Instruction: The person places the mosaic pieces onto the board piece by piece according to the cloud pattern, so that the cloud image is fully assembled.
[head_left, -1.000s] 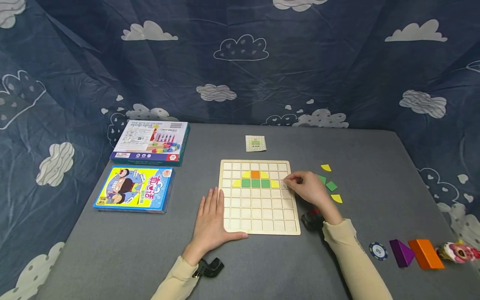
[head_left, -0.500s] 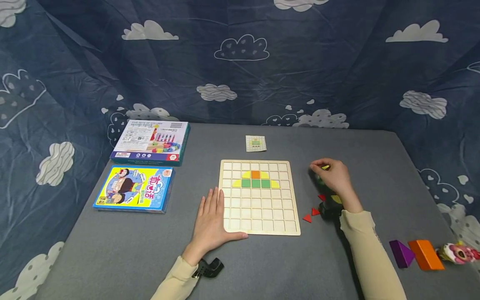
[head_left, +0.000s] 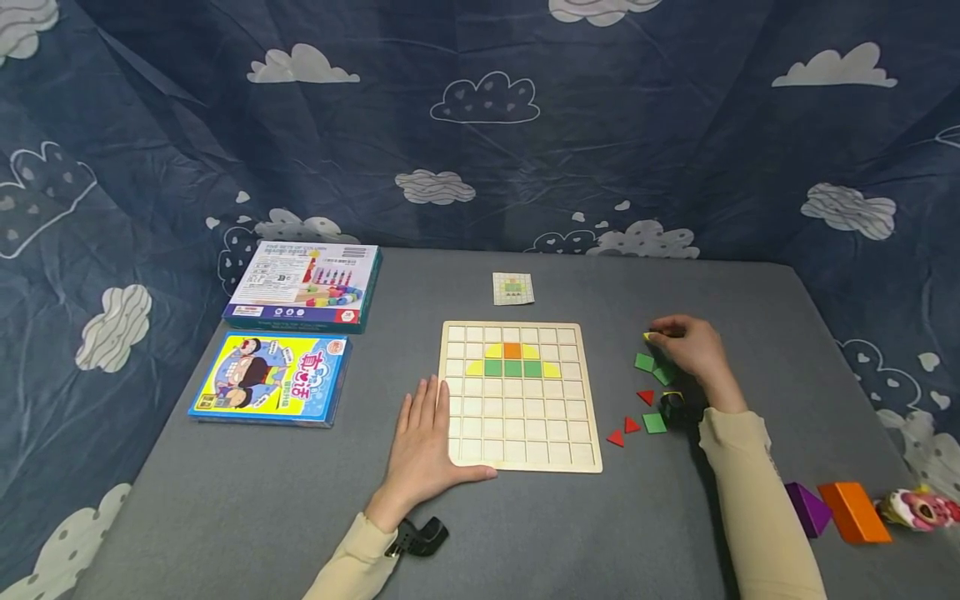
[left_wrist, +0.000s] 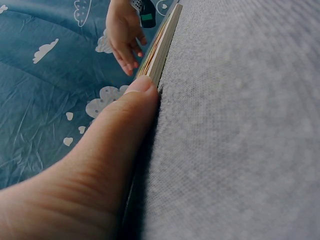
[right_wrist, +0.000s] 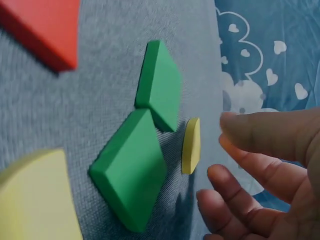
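Nearest to me, bare grey table [head_left: 525, 533] runs from my sleeves to the near edge of the wooden grid board [head_left: 519, 396], with open room on both sides of it. My left hand [head_left: 422, 450] lies flat at the board's near-left corner, fingers straight and relaxed, thumb pressed along the board's near edge; the left wrist view shows that thumb [left_wrist: 127, 125] against the thin wooden rim [left_wrist: 162, 45].

My right hand [head_left: 690, 348] reaches out to the right of the board, fingers curled loosely over a small yellow piece [right_wrist: 190, 145] that sits on the cloth. The right wrist view shows a gap between my fingertips [right_wrist: 235, 132] and the piece, so I grasp nothing yet.

Two green squares [right_wrist: 145, 145] lie touching corner to corner just beside it. Closer to me sit red triangles [head_left: 630, 417] and another green square [head_left: 654, 422], crowding the path between hand and board.

On the board, an orange tile [head_left: 512, 351] sits above a row of green tiles [head_left: 513, 367], with yellow pieces flanking them.

Farther left lie two game boxes [head_left: 285, 333]. Beyond the board rests a small pattern card [head_left: 513, 288]. Purple and orange blocks [head_left: 832, 510] stand near my right elbow.
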